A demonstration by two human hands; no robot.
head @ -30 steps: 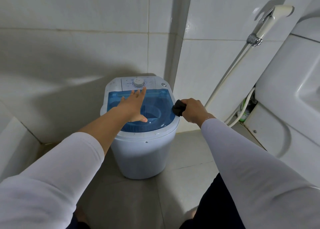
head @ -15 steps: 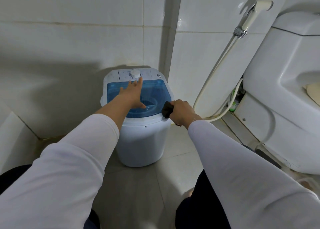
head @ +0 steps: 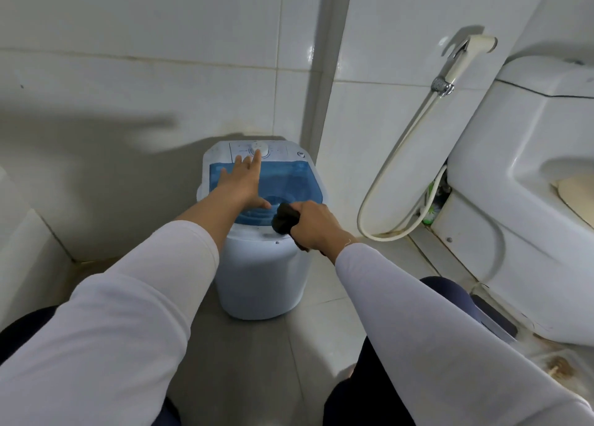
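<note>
A small white washing machine point(head: 260, 281) with a see-through blue lid point(head: 299, 181) stands on the floor in the wall corner. My left hand point(head: 239, 184) stretches flat over the lid, fingers straight, fingertips at the white dial point(head: 261, 151) on the control panel. My right hand point(head: 313, 224) grips a bunched black cloth point(head: 284, 221) over the machine's front right rim.
A white toilet point(head: 527, 200) stands at the right, with a bidet sprayer point(head: 463, 60) and its looping hose point(head: 385, 181) on the tiled wall between it and the machine. A white ledge point(head: 22, 264) is at the left. My knees are at the bottom edge.
My left hand has reached farther forward over the lid to the dial. My right hand with the cloth has moved left, over the machine's rim. The view has pulled back and turned right.
</note>
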